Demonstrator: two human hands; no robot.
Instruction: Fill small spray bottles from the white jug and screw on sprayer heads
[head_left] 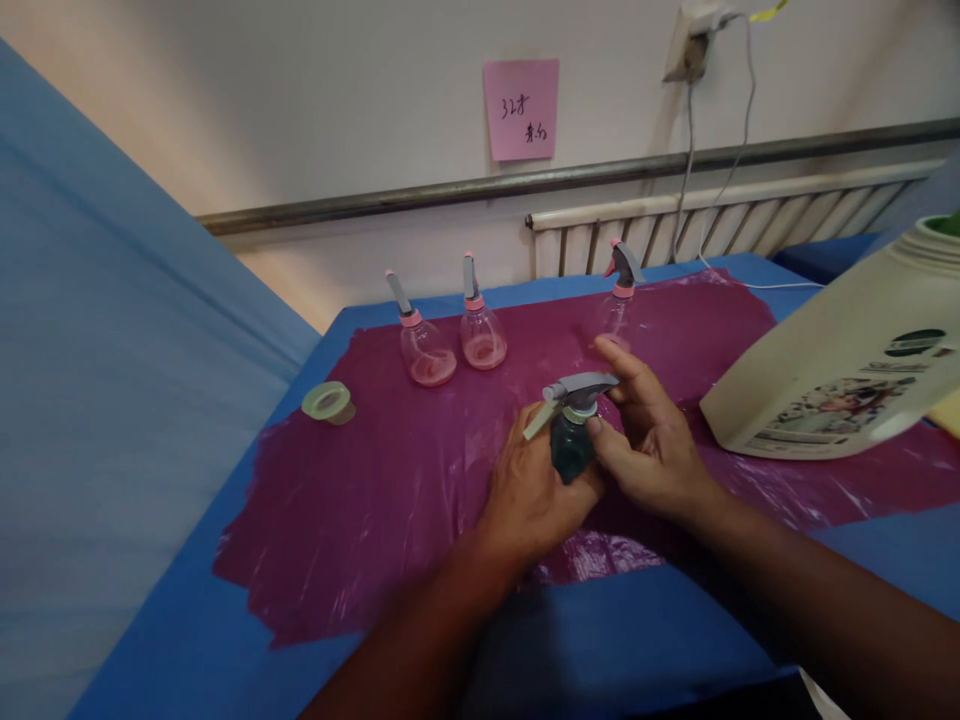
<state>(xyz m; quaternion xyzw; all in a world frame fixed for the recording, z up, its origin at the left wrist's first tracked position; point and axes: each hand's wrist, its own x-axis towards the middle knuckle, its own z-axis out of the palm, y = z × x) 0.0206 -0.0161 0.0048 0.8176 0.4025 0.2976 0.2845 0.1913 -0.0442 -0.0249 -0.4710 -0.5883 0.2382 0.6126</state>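
A small dark green spray bottle with a grey trigger head stands over the magenta sheet. My left hand wraps round the bottle's body from the left. My right hand pinches the pale collar under the trigger head, fingers closed on it. Both hands are on the same bottle.
Three clear bottles with pink collars stand at the back: two with pink liquid, one behind my right hand. A green cap lies at the left. A big cream jug lies tilted at the right. The table is covered in blue cloth.
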